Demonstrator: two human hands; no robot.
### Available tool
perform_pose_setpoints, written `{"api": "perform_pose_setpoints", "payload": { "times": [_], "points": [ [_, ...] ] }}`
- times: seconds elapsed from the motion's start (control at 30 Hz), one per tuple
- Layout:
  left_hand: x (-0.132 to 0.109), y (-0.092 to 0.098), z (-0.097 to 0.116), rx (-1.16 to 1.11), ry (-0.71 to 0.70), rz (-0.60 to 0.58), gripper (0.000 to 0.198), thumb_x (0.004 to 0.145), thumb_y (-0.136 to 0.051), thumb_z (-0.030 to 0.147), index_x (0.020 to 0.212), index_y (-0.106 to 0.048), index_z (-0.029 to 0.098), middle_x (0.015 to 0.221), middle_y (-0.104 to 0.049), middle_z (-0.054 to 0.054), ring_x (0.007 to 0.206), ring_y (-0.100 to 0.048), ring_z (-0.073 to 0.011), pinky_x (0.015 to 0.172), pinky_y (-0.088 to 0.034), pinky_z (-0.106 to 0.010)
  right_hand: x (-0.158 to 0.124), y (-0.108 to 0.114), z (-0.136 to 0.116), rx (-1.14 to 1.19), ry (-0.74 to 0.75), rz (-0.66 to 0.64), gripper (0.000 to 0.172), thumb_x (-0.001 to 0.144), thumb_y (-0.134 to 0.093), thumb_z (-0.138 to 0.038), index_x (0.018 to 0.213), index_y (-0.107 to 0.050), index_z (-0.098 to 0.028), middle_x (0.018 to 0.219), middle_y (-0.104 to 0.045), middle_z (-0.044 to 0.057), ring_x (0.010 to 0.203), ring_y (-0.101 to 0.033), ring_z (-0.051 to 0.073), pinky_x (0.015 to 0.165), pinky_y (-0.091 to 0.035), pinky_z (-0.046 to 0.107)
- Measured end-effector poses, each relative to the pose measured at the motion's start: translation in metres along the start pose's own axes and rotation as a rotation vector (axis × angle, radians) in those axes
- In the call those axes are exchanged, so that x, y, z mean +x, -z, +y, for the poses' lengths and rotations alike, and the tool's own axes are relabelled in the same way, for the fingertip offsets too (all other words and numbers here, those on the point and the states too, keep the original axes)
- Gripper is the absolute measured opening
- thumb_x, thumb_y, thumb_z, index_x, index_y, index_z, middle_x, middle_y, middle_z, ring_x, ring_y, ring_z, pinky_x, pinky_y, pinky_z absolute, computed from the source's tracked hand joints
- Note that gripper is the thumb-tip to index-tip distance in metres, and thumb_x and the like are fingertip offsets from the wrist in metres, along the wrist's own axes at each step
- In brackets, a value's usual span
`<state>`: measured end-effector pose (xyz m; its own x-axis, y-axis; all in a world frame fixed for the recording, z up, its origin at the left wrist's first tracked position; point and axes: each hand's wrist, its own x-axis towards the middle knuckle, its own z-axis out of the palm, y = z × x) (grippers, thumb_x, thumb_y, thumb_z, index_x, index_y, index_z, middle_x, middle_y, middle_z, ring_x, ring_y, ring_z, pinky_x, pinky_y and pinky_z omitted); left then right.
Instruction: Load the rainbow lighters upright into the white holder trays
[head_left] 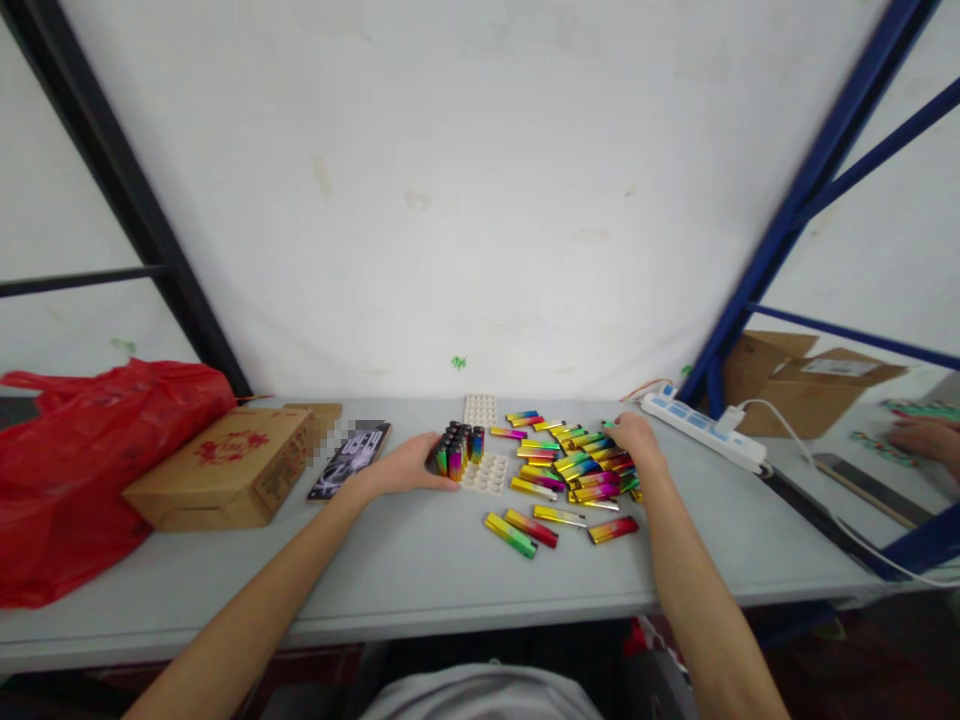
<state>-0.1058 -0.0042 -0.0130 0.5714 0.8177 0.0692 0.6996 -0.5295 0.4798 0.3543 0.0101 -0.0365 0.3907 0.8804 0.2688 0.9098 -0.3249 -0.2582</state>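
My left hand (417, 466) curls around the left end of a white peg-hole tray (489, 475), thumb along the front and fingers behind. Several shiny multicoloured lighters (456, 455) stand upright in that end, black tops up; the holes to their right show bare. At the right edge of a loose heap of lighters (577, 465), my right hand (634, 440) has its fingers closed at a green-ended lighter (608, 425). The palm hides part of the heap. A few lighters (517, 532) lie apart nearer the front edge.
Behind stands another white tray (480, 409). To the left are a dark phone-like item (349, 462), a cardboard box (225, 465) and a red plastic bag (97, 470). A power strip (705, 432) and blue frame (795, 220) border the right. Another person's hand (926, 438) shows beyond.
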Motion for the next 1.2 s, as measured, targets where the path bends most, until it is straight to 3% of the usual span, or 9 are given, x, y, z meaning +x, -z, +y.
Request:
{"api": "perform_pose_setpoints", "payload": {
  "times": [0.13, 0.2, 0.33, 0.4, 0.47, 0.57, 0.77, 1.0, 1.2],
  "points": [
    [0.000, -0.001, 0.000, 0.011, 0.004, 0.009, 0.080, 0.062, -0.078, 0.074, 0.117, -0.063, 0.018, 0.120, -0.070, -0.012, 0.108, -0.064, -0.0336, 0.095, -0.051, -0.040, 0.004, 0.012, -0.011, -0.003, 0.054, 0.035, 0.022, 0.091, -0.056, -0.024, 0.094, -0.072, -0.009, 0.105, -0.073, 0.026, 0.109, -0.067, 0.032, 0.093, -0.047, 0.037],
    [-0.001, -0.002, 0.001, 0.021, 0.003, -0.002, 0.082, 0.061, -0.077, 0.075, 0.118, -0.063, 0.017, 0.121, -0.069, -0.013, 0.109, -0.064, -0.0340, 0.095, -0.051, -0.039, 0.002, 0.019, -0.021, 0.099, 0.086, 0.093, 0.025, 0.094, -0.051, -0.027, 0.097, -0.068, -0.010, 0.104, -0.072, 0.025, 0.108, -0.066, 0.031, 0.094, -0.046, 0.038],
    [-0.001, -0.002, 0.002, 0.031, 0.014, 0.012, 0.084, 0.059, -0.079, 0.075, 0.118, -0.064, 0.017, 0.122, -0.069, -0.013, 0.110, -0.063, -0.0341, 0.098, -0.049, -0.040, -0.015, 0.027, -0.057, 0.812, 0.163, 0.056, 0.032, 0.093, -0.051, -0.048, 0.105, -0.055, -0.019, 0.084, -0.067, 0.006, 0.071, -0.066, 0.018, 0.073, -0.053, 0.033],
    [-0.002, -0.002, 0.002, 0.036, 0.014, 0.012, 0.082, 0.061, -0.078, 0.075, 0.118, -0.064, 0.018, 0.120, -0.069, -0.012, 0.110, -0.063, -0.0334, 0.097, -0.049, -0.039, -0.031, 0.031, -0.081, 1.139, 0.198, -0.080, 0.041, 0.086, -0.056, -0.060, 0.104, -0.050, -0.023, 0.072, -0.057, -0.005, 0.056, -0.056, 0.013, 0.061, -0.051, 0.028],
    [-0.001, -0.001, 0.002, 0.044, 0.016, 0.004, 0.083, 0.061, -0.077, 0.076, 0.118, -0.064, 0.017, 0.120, -0.069, -0.013, 0.109, -0.064, -0.0333, 0.096, -0.050, -0.040, -0.047, 0.033, -0.106, 1.292, 0.206, -0.197, 0.045, 0.083, -0.060, -0.065, 0.098, -0.049, -0.025, 0.061, -0.039, -0.012, 0.044, -0.038, 0.009, 0.048, -0.041, 0.022],
    [-0.001, -0.002, 0.000, 0.035, 0.012, 0.005, 0.083, 0.061, -0.077, 0.076, 0.117, -0.064, 0.017, 0.120, -0.069, -0.013, 0.108, -0.064, -0.0336, 0.096, -0.050, -0.040, -0.071, 0.035, -0.136, 1.277, 0.239, -0.294, 0.048, 0.086, -0.055, -0.072, 0.082, -0.045, -0.025, 0.055, -0.028, -0.012, 0.042, -0.023, 0.008, 0.040, -0.022, 0.021],
    [-0.001, -0.001, 0.001, 0.024, -0.010, 0.009, 0.083, 0.061, -0.076, 0.078, 0.115, -0.066, 0.016, 0.117, -0.071, -0.012, 0.107, -0.066, -0.0344, 0.093, -0.051, -0.038, -0.106, 0.029, -0.164, 0.986, 0.423, -0.086, 0.057, 0.091, -0.049, -0.068, 0.059, -0.036, -0.023, 0.054, -0.033, -0.005, 0.053, -0.033, 0.011, 0.051, -0.026, 0.026],
    [-0.002, -0.001, 0.002, 0.013, -0.009, 0.017, 0.081, 0.061, -0.078, 0.075, 0.115, -0.065, 0.016, 0.117, -0.071, -0.012, 0.105, -0.065, -0.0328, 0.091, -0.051, -0.038, -0.118, 0.019, -0.171, 0.848, 0.478, 0.047, 0.044, 0.090, -0.046, -0.052, 0.058, -0.040, -0.023, 0.053, -0.043, -0.003, 0.057, -0.040, 0.014, 0.057, -0.025, 0.027],
    [0.000, -0.002, 0.000, -0.001, -0.025, -0.006, 0.080, 0.064, -0.077, 0.073, 0.118, -0.063, 0.016, 0.119, -0.070, -0.013, 0.108, -0.065, -0.0326, 0.092, -0.051, -0.038, -0.120, 0.024, -0.169, 0.806, 0.526, 0.010, 0.043, 0.098, -0.044, -0.054, 0.069, -0.046, -0.023, 0.059, -0.052, -0.003, 0.059, -0.049, 0.015, 0.060, -0.032, 0.027]
  ]
}}
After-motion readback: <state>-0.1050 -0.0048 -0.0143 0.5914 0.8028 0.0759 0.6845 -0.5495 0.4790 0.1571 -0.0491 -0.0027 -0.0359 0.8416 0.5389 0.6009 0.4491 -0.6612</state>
